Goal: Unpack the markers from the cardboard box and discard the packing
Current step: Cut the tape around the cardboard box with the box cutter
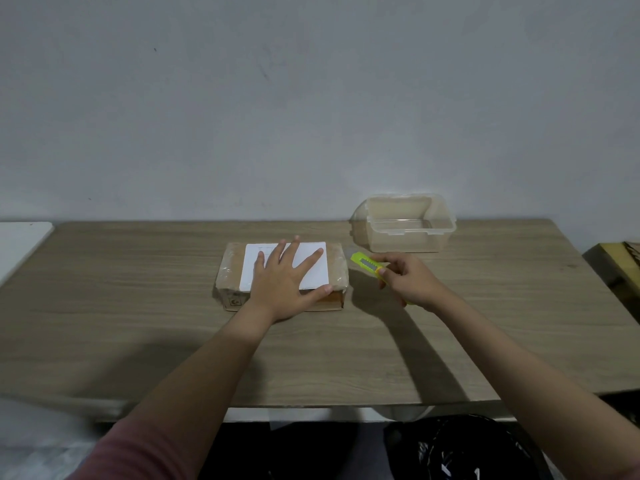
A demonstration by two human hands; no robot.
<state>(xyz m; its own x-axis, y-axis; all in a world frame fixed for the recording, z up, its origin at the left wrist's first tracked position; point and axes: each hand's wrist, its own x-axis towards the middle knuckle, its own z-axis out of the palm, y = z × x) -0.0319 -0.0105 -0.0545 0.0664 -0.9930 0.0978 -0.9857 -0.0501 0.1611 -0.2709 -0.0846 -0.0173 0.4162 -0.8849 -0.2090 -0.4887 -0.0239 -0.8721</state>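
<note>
Under the flat left hand (282, 287) lies the cardboard box (337, 268).

Left grip (284, 282) flat, fingers spread; right grip (410, 282) curled closed

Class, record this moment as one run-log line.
stage: box sealed | left hand: flat on cardboard box | right hand: holds yellow cutter | clear tub: empty

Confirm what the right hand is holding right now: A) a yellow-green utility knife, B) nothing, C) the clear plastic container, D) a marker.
A: the right hand grips a yellow-green utility knife just right of the cardboard box, while the left hand lies flat on the box's white label.
</note>
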